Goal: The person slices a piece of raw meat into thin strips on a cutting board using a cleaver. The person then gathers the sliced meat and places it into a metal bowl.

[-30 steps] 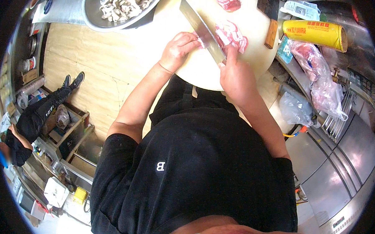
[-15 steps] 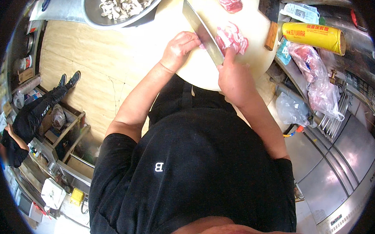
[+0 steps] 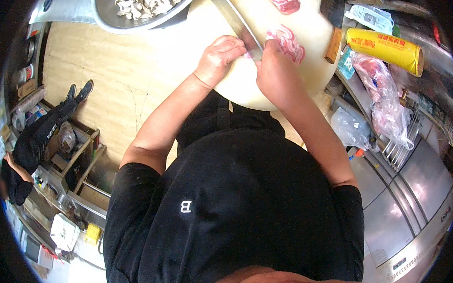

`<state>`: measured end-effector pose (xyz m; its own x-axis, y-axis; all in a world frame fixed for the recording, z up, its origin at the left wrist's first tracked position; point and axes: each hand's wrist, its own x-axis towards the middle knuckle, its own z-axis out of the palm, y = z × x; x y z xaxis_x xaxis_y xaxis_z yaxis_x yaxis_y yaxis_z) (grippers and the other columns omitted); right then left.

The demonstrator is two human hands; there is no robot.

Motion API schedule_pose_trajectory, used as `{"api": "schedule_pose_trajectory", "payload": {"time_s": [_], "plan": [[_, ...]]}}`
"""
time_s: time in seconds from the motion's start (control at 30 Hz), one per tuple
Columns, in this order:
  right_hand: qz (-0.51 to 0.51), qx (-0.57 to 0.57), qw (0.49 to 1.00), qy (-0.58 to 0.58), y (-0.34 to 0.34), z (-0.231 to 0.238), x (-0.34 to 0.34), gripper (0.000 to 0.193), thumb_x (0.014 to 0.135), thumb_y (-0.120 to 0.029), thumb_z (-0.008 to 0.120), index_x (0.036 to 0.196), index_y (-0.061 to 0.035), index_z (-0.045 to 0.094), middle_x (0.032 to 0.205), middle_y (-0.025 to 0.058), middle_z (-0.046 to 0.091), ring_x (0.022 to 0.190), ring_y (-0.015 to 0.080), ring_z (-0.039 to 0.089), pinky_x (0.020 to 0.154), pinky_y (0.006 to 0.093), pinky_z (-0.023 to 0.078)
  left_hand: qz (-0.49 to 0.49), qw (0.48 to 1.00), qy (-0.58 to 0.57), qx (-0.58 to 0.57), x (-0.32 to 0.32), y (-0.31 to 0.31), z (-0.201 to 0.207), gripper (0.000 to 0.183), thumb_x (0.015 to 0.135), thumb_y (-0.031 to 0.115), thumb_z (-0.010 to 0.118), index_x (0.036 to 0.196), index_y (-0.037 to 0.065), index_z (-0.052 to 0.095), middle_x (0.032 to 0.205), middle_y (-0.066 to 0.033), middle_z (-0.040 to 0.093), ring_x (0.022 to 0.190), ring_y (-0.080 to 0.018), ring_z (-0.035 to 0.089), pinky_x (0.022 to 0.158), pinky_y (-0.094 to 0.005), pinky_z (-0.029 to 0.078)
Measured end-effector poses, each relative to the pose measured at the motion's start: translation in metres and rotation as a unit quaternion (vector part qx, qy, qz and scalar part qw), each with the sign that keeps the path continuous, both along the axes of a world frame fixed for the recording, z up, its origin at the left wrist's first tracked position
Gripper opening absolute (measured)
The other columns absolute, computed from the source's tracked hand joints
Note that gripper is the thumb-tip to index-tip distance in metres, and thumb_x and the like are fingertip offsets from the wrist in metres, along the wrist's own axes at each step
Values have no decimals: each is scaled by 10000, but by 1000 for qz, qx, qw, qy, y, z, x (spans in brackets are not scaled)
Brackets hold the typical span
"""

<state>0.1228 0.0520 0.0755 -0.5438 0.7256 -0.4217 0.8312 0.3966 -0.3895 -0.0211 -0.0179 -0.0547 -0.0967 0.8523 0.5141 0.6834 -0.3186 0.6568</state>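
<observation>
On the pale round cutting board (image 3: 315, 49), my right hand (image 3: 279, 68) is closed round the handle of a cleaver (image 3: 236, 19), whose long blade slants to the far left. My left hand (image 3: 221, 56) has its fingers curled together at the blade's left side. A small bit of pink raw meat (image 3: 248, 55) shows between these fingertips and the blade; the fingers hide most of it. Just right of the blade lies a pile of sliced raw meat (image 3: 290, 43), partly covered by my right hand. Farther back sits a larger chunk of raw meat (image 3: 284, 1).
A metal bowl (image 3: 101, 15) of sliced mushrooms (image 3: 150, 1) stands at the far left. To the right are a wooden-handled tool (image 3: 334, 45), a yellow film roll (image 3: 384, 50) and bagged meat (image 3: 373, 79). Another person (image 3: 40, 133) is at the left, beyond the tiled floor (image 3: 100, 75).
The cleaver and my right hand have shifted forward and to the left, bringing the right hand nearer to the left. My left hand stays at almost the same place with its fingers still curled.
</observation>
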Motion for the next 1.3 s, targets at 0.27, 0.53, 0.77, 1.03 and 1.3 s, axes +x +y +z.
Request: {"api": "schedule_pose_trajectory", "payload": {"time_s": [0.27, 0.53, 0.77, 1.03, 1.3], "plan": [[-11, -4, 999, 29, 0, -5, 11, 347, 870, -110, 649, 1108, 69, 471, 868, 305, 647, 842, 459, 654, 750, 528, 505, -5, 999, 37, 14, -1, 1, 2, 223, 668, 2, 664, 880, 58, 704, 957, -76, 699, 957, -268, 659, 819, -340, 552], [-51, -72, 996, 22, -13, 7, 49, 355, 848, -113, 652, 1094, 70, 474, 1047, 367, 587, 985, 496, 604, 844, 557, 468, 0, 999, 45, 0, 0, -1, 5, 211, 672, -3, 662, 868, 65, 703, 950, -60, 702, 932, -254, 664, 800, -339, 560], [-34, -18, 997, 70, 9, -29, 11, 381, 850, -119, 643, 1127, 84, 478, 891, 326, 643, 876, 467, 652, 790, 532, 506, -5, 998, 51, -24, -2, -1, 3, 216, 666, -2, 671, 862, 80, 708, 935, -48, 707, 942, -242, 667, 793, -331, 563], [-23, -55, 997, 53, -10, -9, 22, 217, 882, -39, 460, 1043, 107, 450, 795, 326, 639, 824, 464, 666, 722, 539, 517, -8, 1000, 22, -5, 0, 3, 7, 226, 658, -29, 687, 852, 87, 706, 896, -62, 709, 899, -244, 676, 777, -333, 557], [-13, -9, 995, 102, 8, -23, -13, 258, 873, -11, 502, 1094, 112, 448, 790, 320, 637, 806, 464, 667, 700, 512, 531, -10, 998, 56, -25, 1, -1, 0, 238, 643, -21, 691, 853, 92, 694, 927, -42, 705, 899, -238, 671, 778, -333, 556]]}}
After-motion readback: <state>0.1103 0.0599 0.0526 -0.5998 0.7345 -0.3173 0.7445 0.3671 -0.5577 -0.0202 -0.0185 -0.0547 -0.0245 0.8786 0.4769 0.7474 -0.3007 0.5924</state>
